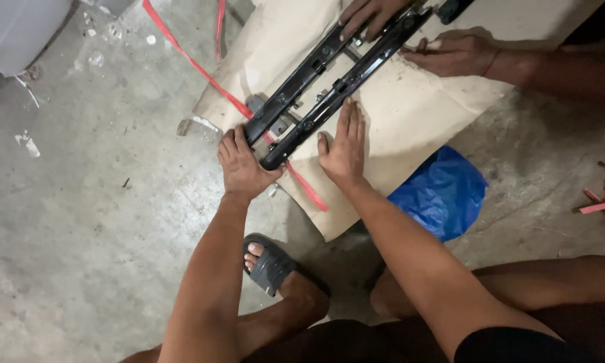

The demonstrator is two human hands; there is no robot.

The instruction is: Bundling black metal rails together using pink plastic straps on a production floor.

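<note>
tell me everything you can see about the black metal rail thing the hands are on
The black metal rail assembly is two long parallel bars joined by brackets and bolts, glossy like painted steel. It lies diagonally on brown paper spread over the concrete floor. The left hand grips its near end; the right hand lies flat, fingertips against its side. Another person's two hands hold the far end. A red strap passes under it.

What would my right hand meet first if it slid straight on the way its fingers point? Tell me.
Your right hand already has its fingertips at the black metal rail assembly; straight on, it would likely press into that rail first.
</note>
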